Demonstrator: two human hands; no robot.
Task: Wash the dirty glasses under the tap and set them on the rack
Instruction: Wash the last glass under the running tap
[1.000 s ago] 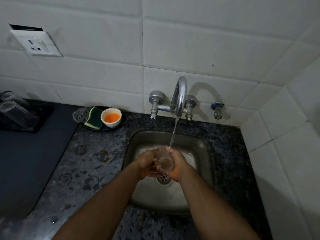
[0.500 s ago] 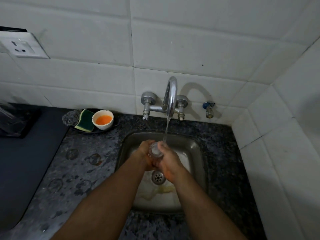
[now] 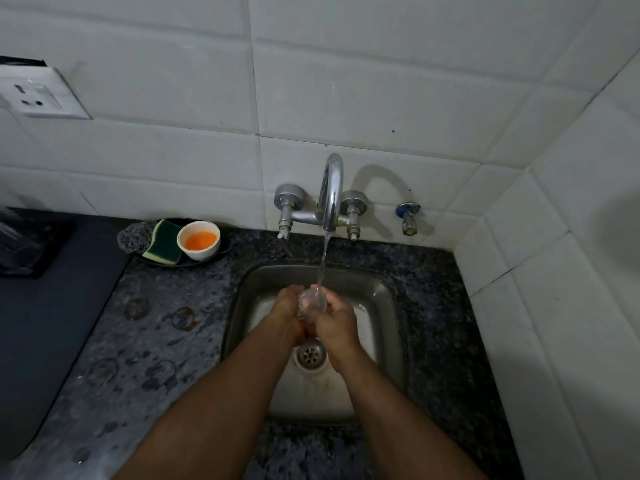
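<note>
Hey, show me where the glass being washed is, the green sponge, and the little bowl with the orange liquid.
glass [image 3: 312, 299], head view, its clear wall between both hands.
green sponge [image 3: 165, 241], head view, its dark green top.
bowl [image 3: 198, 250], head view, its white outer wall.

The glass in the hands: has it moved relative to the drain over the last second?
Yes. The glass has gone up and toward the tap: it was just above the drain, now there is a clear gap.

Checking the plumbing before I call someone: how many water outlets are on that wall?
2: the curved tap running above the sink, and a small blue-handled tap to its right. None appear hidden.
</note>
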